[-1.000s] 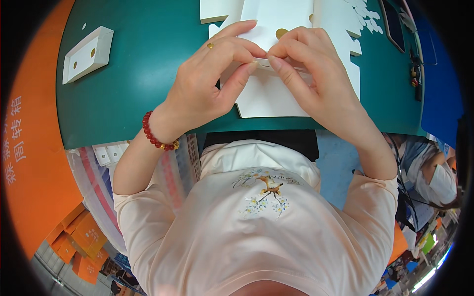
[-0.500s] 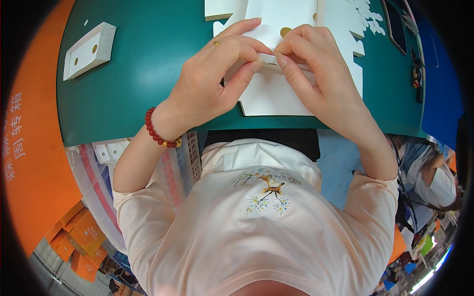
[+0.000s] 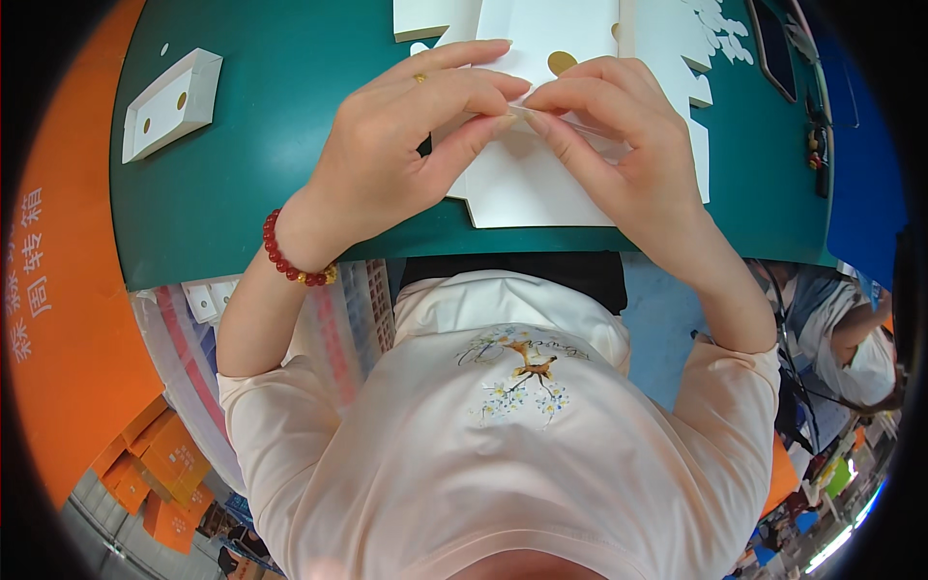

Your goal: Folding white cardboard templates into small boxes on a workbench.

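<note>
On the near side of the green table lies a stack of white cardboard sheets (image 3: 541, 188) with cut, notched edges. A gold-brown round spot (image 3: 561, 64) shows on the top piece. My left hand (image 3: 387, 145), with a red bead bracelet at the wrist, pinches a narrow white flap between thumb and forefinger. From the other side my right hand (image 3: 628, 130) pinches the same flap, thumb below and forefinger above. The fingertips of both hands nearly meet there and partly hide the flap. A shallow white box (image 3: 172, 104) with two gold-brown spots sits to the left, apart from my hands.
Loose small white paper cutouts (image 3: 720, 34) lie at the far right. Beyond them are a dark phone-like slab (image 3: 771, 43) and small tools (image 3: 817, 150) by the right edge. Orange panelling (image 3: 58, 222) stands left; another person (image 3: 851, 338) sits at the right.
My left hand has shifted slightly left, and my right fingertips have moved left toward it. The flap between them shows less of its face now. More of the gold-brown spot is uncovered.
</note>
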The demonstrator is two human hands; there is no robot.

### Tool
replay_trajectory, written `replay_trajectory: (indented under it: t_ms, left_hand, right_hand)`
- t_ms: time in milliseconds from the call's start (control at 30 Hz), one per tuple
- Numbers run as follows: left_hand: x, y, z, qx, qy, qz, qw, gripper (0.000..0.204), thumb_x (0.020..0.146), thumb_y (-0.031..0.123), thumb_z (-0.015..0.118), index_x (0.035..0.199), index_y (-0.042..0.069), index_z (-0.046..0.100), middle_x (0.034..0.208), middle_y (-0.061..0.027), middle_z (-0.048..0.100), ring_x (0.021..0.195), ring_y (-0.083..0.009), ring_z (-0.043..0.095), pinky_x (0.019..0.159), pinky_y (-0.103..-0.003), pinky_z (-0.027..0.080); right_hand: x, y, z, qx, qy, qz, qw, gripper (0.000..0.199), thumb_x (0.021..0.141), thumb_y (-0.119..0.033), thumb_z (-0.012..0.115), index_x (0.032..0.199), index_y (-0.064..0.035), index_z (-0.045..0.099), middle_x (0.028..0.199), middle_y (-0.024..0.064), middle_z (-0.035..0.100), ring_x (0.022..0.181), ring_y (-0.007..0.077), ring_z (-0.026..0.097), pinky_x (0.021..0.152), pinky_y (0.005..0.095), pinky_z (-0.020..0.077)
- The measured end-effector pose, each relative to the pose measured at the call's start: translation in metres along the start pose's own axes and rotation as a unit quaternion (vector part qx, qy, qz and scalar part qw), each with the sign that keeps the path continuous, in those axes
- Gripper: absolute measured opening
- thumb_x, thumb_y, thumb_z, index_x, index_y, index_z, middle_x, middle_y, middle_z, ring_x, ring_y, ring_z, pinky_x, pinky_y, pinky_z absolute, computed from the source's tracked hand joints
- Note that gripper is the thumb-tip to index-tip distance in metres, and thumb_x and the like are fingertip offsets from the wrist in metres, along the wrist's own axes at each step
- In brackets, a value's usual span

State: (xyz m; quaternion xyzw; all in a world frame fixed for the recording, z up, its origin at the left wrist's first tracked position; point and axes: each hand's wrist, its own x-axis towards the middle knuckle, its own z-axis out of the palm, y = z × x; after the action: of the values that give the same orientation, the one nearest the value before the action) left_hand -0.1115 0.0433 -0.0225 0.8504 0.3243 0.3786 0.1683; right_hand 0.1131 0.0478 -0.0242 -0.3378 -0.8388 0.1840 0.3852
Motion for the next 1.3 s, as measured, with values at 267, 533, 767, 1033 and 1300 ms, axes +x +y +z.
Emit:
replay_trajectory:
  t_ms: [267,533,767,1033,1300]
  left_hand:
    - [0.003,0.007,0.003,0.029,0.013,-0.027,0.999,0.012,0.085,-0.004,0.072,0.095,0.002,0.07,0.104,-0.0098,0.075,0.117,-0.0311,0.067,0.095,-0.037,0.055]
    - [0.006,-0.002,-0.021,0.017,-0.052,-0.021,0.998,0.012,0.083,-0.003,0.073,0.093,0.002,0.069,0.117,-0.0129,0.072,0.125,-0.0355,0.062,0.098,-0.039,0.054]
    - [0.006,0.001,-0.022,0.038,-0.074,-0.007,0.996,0.012,0.083,-0.003,0.074,0.093,0.003,0.069,0.113,-0.0102,0.073,0.127,-0.0376,0.059,0.102,-0.042,0.051]
    - [0.0,0.0,-0.007,0.046,-0.016,-0.005,0.999,0.015,0.082,-0.006,0.072,0.093,0.002,0.068,0.107,-0.0084,0.075,0.124,-0.0371,0.061,0.101,-0.042,0.051]
    - [0.001,-0.001,-0.006,0.051,-0.003,0.003,0.999,0.017,0.081,-0.008,0.071,0.093,0.003,0.067,0.106,-0.0084,0.075,0.123,-0.0362,0.062,0.102,-0.042,0.051]
  right_hand:
    - [0.003,-0.001,0.001,-0.007,-0.022,0.006,1.0,0.018,0.082,0.001,0.074,0.098,-0.0037,0.068,0.093,0.0057,0.066,0.095,0.0244,0.059,0.081,0.0337,0.0494]
    - [0.005,-0.003,0.003,-0.052,-0.04,-0.006,0.998,0.025,0.078,-0.002,0.076,0.098,-0.0067,0.063,0.091,0.0056,0.063,0.09,0.0242,0.057,0.078,0.0348,0.0481]
    - [0.006,-0.003,0.011,-0.1,-0.03,0.003,0.994,0.026,0.077,-0.005,0.08,0.094,-0.0078,0.06,0.087,0.0039,0.061,0.082,0.0225,0.057,0.072,0.0349,0.0472]
    - [0.008,-0.001,0.006,-0.032,-0.03,-0.005,0.999,0.022,0.077,-0.007,0.075,0.094,-0.0089,0.062,0.087,0.0048,0.064,0.085,0.0282,0.058,0.079,0.0403,0.0479]
    - [0.006,-0.002,-0.011,0.04,-0.102,0.054,0.992,0.017,0.09,0.002,0.065,0.107,-0.0005,0.062,0.106,0.0093,0.06,0.104,0.0233,0.061,0.095,0.0328,0.0558]
